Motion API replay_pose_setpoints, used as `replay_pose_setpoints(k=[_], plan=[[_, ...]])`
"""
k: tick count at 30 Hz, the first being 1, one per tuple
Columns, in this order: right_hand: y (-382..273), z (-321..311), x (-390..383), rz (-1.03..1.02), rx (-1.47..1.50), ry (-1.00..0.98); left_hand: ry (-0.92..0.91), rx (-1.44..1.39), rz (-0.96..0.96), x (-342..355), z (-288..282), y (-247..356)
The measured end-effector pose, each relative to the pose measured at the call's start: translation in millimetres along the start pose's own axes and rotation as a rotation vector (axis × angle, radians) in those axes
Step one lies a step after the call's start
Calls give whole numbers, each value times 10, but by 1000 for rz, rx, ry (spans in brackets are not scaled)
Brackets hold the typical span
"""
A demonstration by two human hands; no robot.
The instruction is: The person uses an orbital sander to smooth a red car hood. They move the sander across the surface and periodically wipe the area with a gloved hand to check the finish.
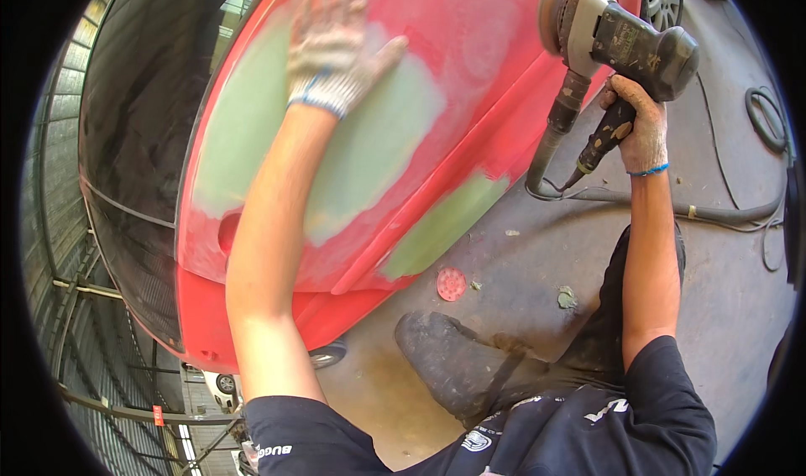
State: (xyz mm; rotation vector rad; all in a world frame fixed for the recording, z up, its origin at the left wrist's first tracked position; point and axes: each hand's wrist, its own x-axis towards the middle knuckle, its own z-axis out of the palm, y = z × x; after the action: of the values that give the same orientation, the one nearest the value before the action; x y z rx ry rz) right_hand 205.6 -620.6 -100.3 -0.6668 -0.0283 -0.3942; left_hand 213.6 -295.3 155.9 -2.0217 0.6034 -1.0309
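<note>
My left hand (336,48), in a knitted work glove with a blue-edged cuff, lies flat with fingers outstretched on the side of a red car (478,48). Beneath it spreads a large pale green patch of body filler (386,140) with dusty, sanded-looking edges. My right hand (642,128), gloved too, grips the black handle of a power sander (638,48). The sander is held up at the right, its round pad turned toward the car's panel; whether the pad touches it I cannot tell. A grey dust hose (546,153) hangs from the tool.
A second green filler patch (445,224) covers the car's lower panel. On the grey floor lie a red perforated disc (451,284), a crumpled green scrap (567,297), and the hose and cables (739,214) at right. My bent knee (437,342) is near the car. Another vehicle (222,385) stands behind.
</note>
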Motion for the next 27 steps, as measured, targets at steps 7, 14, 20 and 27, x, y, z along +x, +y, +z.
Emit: replay_pose_setpoints(k=[7, 14, 20, 27], plan=[[-40, -75, -39, 15, -28, 32, -66, 173, -173, -880, -31, -197], [-8, -150, -5, 6, -78, -26, -312, -25, -192, 498, -14, 408], [99, -232, 129, 30, 17, -24, -153, 171, 575, -262, 477, 1105], [98, -317, 188, 75, 73, -34, -284, 111, 817, -2085, 153, 200]])
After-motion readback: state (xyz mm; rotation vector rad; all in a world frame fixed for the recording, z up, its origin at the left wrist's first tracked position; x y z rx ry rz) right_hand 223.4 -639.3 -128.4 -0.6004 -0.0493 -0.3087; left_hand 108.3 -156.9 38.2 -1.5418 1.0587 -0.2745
